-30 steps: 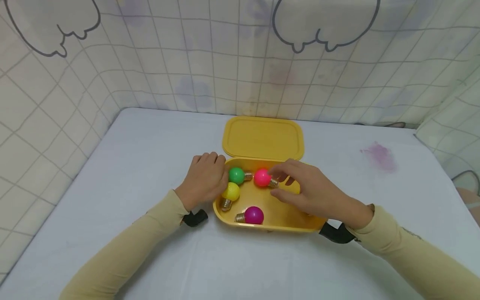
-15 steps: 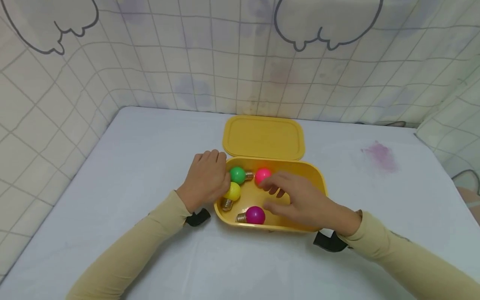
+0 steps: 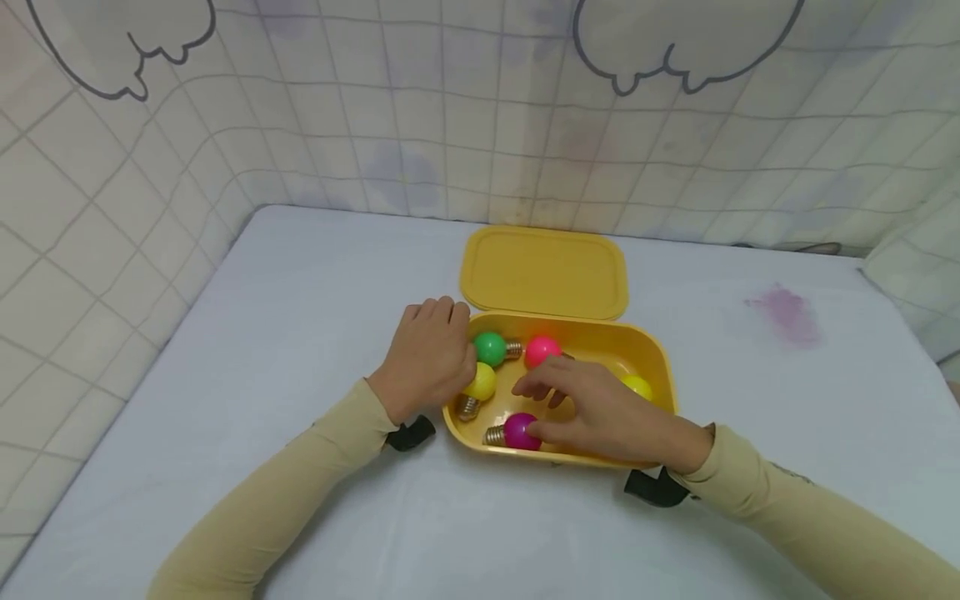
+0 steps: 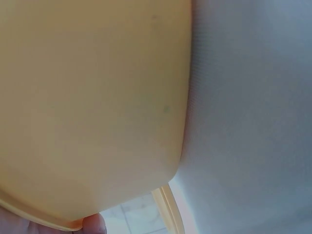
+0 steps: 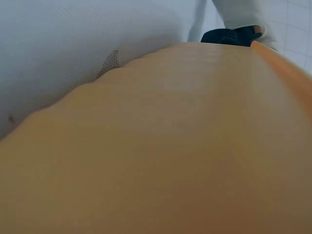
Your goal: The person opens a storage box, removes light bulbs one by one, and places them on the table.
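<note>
My left hand (image 3: 432, 357) grips the left rim of a yellow plastic box (image 3: 663, 358); in the left wrist view, fingertips (image 4: 92, 224) curl over the rim beside the outer wall. Inside the box lie coloured light bulbs with gold screw bases: a green light bulb (image 3: 491, 348), a yellow light bulb (image 3: 482, 382) beside the left hand, a pink light bulb (image 3: 542, 351), and a purple light bulb (image 3: 519, 432) by the front wall. My right hand (image 3: 603, 412) reaches over the box, fingers spread from the thumb, the thumb tip overlapping the purple bulb. Another yellow bulb (image 3: 637, 385) shows partly behind it.
A flat yellow lid (image 3: 543, 273) lies right behind the box on the white-covered table (image 3: 337, 275). A grid-patterned curtain (image 3: 465, 125) hangs along the table's back edge. The right wrist view is filled mostly by the box's outer wall (image 5: 170, 146).
My right hand has moved from the pink bulb leftward and toward the front, to the purple bulb. A second yellow bulb has come into sight at the right. The left hand keeps its grip.
</note>
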A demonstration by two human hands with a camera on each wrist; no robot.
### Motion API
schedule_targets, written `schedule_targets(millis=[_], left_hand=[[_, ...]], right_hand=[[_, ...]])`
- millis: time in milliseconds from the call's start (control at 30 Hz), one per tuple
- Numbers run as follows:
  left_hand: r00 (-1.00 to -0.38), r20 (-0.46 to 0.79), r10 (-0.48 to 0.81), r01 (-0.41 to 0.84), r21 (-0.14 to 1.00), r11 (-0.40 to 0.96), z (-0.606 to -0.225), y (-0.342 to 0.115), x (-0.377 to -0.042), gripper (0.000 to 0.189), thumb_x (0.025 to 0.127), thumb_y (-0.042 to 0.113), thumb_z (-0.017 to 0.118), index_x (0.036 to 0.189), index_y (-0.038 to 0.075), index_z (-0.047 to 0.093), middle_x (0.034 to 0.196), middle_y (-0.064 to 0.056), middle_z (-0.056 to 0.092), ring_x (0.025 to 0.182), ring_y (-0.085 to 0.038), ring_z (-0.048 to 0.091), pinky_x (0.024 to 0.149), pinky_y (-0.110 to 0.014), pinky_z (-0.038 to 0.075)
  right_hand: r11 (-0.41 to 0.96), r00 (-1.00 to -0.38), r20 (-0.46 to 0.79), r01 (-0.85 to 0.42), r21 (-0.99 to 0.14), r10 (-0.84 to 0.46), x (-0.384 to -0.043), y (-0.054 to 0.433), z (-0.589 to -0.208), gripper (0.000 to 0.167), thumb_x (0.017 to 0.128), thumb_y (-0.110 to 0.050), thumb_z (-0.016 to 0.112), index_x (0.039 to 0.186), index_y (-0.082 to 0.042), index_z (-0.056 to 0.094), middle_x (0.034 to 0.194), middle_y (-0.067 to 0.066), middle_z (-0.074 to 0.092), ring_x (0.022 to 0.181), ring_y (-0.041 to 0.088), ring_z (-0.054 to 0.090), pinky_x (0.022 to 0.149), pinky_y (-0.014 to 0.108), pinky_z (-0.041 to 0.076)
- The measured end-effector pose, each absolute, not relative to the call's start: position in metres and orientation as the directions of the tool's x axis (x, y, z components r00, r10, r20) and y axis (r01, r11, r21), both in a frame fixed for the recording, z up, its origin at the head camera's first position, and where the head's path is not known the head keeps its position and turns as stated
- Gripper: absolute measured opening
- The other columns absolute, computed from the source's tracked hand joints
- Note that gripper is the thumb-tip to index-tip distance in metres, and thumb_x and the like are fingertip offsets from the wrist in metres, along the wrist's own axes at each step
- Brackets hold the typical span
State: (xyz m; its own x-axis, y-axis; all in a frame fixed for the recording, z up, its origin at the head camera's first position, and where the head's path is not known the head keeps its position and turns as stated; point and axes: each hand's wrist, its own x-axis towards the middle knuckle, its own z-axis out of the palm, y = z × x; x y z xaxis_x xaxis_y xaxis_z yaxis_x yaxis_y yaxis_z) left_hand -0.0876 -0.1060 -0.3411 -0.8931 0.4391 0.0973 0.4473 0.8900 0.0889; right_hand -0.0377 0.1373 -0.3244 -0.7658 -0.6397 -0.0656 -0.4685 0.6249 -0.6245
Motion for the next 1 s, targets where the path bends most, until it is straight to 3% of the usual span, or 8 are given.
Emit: schedule_targets(millis=[267,533,700,1000], left_hand=[[-0.888,0.100,0.449,0.456,0.075,0.887,-0.3410,-0.1047,-0.0882,0.020,0.098,0.021,0.045,0.101,0.003,0.053,0.088,-0.009,0.048,0.088,-0.029,0.047,0.085,-0.042,0.041],[-0.894,0.070,0.443,0.447,0.066,0.892,-0.3406,-0.1051,-0.0868,0.024,0.099,0.023,0.045,0.105,0.002,0.054,0.090,-0.010,0.049,0.089,-0.029,0.048,0.087,-0.043,0.042],[-0.890,0.076,0.449,0.454,0.061,0.889,-0.3421,-0.1061,-0.0856,0.024,0.099,0.023,0.046,0.105,0.002,0.055,0.091,-0.010,0.050,0.090,-0.029,0.048,0.087,-0.043,0.042],[-0.889,0.082,0.451,0.456,0.052,0.889,-0.3422,-0.1068,-0.0862,0.024,0.099,0.022,0.046,0.106,0.002,0.055,0.091,-0.010,0.050,0.089,-0.029,0.048,0.087,-0.043,0.043]], right_hand=[[0.581,-0.705,-0.046,-0.545,-0.605,-0.708,-0.0386,0.1379,-0.3254,0.039,0.091,-0.029,0.078,0.127,-0.017,0.070,0.124,-0.007,0.072,0.109,0.009,0.065,0.097,0.032,0.056],[0.548,-0.677,-0.127,-0.454,-0.702,-0.724,-0.0409,0.1365,-0.3265,0.042,0.091,-0.023,0.078,0.132,-0.015,0.068,0.127,-0.005,0.072,0.105,0.003,0.069,0.096,0.026,0.058],[0.593,-0.673,-0.186,-0.444,-0.672,-0.715,-0.0419,0.1352,-0.3253,0.044,0.093,-0.026,0.077,0.135,-0.019,0.068,0.126,-0.011,0.073,0.107,0.003,0.067,0.097,0.027,0.057],[0.600,-0.653,-0.229,-0.426,-0.677,-0.722,-0.0447,0.1357,-0.3249,0.045,0.093,-0.024,0.076,0.136,-0.018,0.067,0.127,-0.011,0.072,0.109,0.004,0.067,0.096,0.024,0.057]])
